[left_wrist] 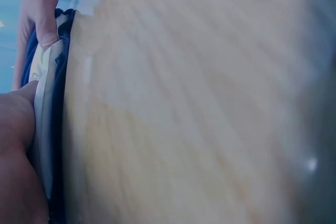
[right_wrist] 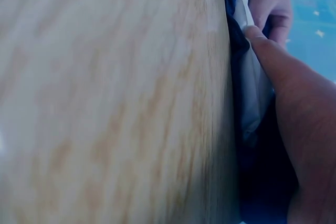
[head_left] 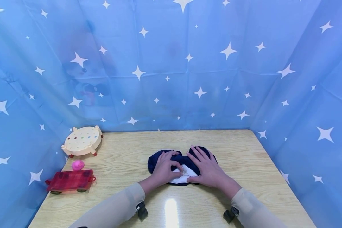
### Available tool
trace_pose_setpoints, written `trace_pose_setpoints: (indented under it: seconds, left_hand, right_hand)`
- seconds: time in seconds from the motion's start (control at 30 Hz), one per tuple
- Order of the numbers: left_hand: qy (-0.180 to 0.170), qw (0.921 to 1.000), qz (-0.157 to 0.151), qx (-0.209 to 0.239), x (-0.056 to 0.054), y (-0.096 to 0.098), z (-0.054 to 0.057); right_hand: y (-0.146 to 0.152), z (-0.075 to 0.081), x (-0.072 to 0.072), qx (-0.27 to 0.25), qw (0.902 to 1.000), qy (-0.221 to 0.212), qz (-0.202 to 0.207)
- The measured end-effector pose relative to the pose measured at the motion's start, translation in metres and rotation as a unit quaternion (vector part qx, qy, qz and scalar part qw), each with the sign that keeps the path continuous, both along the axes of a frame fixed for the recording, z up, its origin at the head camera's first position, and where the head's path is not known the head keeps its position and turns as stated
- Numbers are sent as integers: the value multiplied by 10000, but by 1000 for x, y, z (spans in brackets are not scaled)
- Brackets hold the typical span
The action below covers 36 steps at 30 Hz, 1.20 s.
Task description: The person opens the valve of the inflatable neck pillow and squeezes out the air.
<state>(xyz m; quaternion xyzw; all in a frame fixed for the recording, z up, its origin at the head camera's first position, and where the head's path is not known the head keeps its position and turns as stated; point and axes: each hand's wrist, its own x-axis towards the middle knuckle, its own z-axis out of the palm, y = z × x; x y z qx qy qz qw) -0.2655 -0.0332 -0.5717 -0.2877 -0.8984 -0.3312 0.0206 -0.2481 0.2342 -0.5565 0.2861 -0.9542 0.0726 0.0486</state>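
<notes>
A soft dark navy cloth item [head_left: 153, 162] with a white inner part [head_left: 191, 173] lies on the table; its exact kind is not clear from the folds. From the left, my left hand [head_left: 164, 169] bends over it, thumb and forefinger tips pinched close together at the white fabric. My right hand [head_left: 208, 171] rests on the other side with fingers spread over the navy part and the thumb on the white. In the right wrist view, the right thumb [right_wrist: 268, 51] presses along the white edge. Both palms hide parts of the cloth.
Along the left side stand a cream round toy stool [head_left: 84, 139] with short legs, a small pink toy [head_left: 78, 165] and a translucent red toy wagon [head_left: 71, 181]. A blue star-printed curtain [head_left: 171, 95] borders the wooden table [head_left: 125, 145] at the back and sides.
</notes>
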Motion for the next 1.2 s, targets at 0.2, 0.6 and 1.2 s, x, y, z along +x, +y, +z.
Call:
trace_pose_setpoints:
  seconds: [0.2,0.6,1.2]
  left_hand:
    - [-17,10000,25,-15,0,0,-1]
    - [-119,9998,118,-57,-1,1,-4]
    - [-61,9999,100,-43,-1,1,-5]
  right_hand:
    - [1,-3,-1,-11,10000,-69,-30]
    - [0,0,1,-114,9997,-201,-29]
    - [2,-4,0,-297,9993,-200,107]
